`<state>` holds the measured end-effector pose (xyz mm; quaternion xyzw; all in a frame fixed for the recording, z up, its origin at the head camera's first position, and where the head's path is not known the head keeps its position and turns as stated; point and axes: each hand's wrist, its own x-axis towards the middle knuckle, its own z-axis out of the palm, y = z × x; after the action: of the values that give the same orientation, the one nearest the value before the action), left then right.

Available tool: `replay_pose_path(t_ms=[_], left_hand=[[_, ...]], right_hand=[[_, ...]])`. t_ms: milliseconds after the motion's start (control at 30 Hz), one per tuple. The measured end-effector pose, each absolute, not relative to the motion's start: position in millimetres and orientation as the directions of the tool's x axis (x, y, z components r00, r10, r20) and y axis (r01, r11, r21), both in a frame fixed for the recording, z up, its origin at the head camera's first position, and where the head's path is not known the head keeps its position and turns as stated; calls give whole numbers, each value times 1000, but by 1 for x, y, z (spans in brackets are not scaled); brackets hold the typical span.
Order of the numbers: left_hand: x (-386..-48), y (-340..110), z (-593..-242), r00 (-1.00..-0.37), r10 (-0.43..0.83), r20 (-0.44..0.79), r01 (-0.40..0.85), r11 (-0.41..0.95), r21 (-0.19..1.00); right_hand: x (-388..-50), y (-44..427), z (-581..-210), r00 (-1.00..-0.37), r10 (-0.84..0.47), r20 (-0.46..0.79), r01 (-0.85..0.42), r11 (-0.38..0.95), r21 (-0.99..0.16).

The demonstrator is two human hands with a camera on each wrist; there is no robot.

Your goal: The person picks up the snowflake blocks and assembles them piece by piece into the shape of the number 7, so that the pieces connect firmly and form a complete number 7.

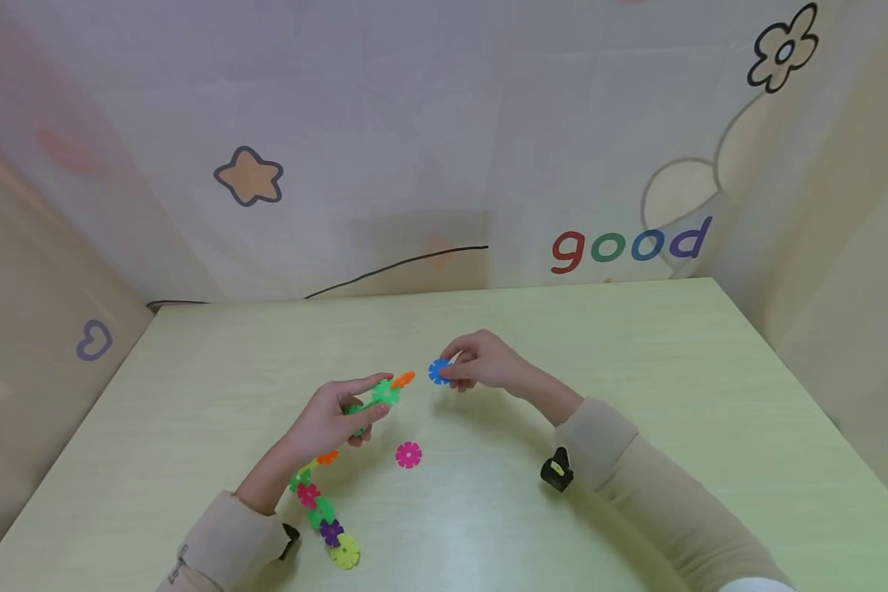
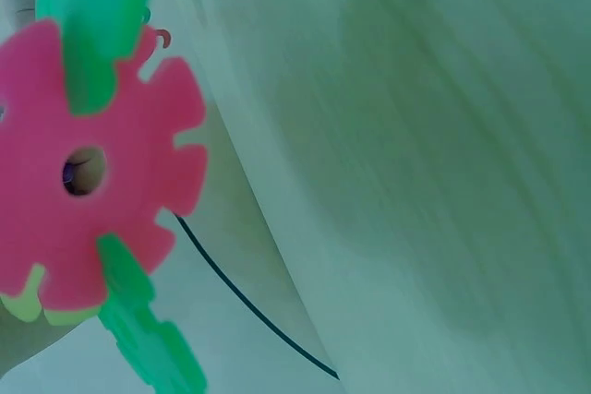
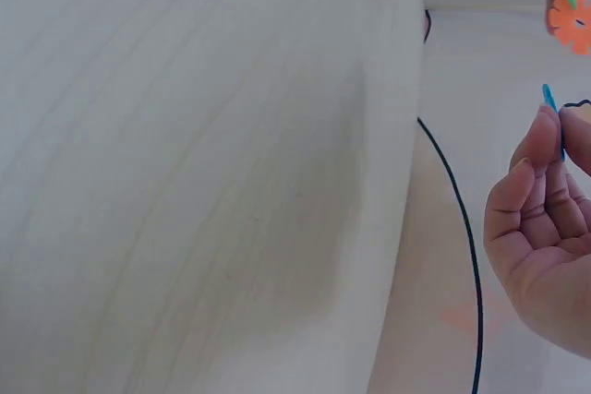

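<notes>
My left hand [image 1: 338,418] pinches a chain of notched plastic discs near its upper end. At that end a green disc [image 1: 386,392] carries an orange disc [image 1: 404,380] at the tip. Below the wrist the chain hangs on through orange, green, red and purple discs to a yellow disc [image 1: 345,551]. Close up in the left wrist view, a pink-red disc [image 2: 138,186] is slotted between green ones. Between thumb and fingers my right hand [image 1: 484,362] pinches a blue disc [image 1: 438,372], a short gap to the right of the orange tip.
A loose pink disc [image 1: 409,455] lies on the pale table [image 1: 636,353], between the two arms. Black wrist mounts [image 1: 557,469] hang at the cuffs. A printed cloth [image 1: 385,123] stands behind the table and along both sides.
</notes>
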<state>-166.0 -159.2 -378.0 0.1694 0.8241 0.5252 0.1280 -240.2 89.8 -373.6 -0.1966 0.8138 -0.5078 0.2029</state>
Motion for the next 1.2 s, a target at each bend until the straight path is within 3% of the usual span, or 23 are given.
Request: replay_pose_path(t_ms=[667, 1200], left_hand=[[-158, -142, -359, -906, 423, -21, 157, 383, 910], [-166, -144, -378, -902, 432, 19, 198, 374, 906]], right_hand=[[-222, 89, -356, -900, -430, -76, -33, 241, -970], [-207, 80, -353, -913, -400, -79, -14, 226, -974]])
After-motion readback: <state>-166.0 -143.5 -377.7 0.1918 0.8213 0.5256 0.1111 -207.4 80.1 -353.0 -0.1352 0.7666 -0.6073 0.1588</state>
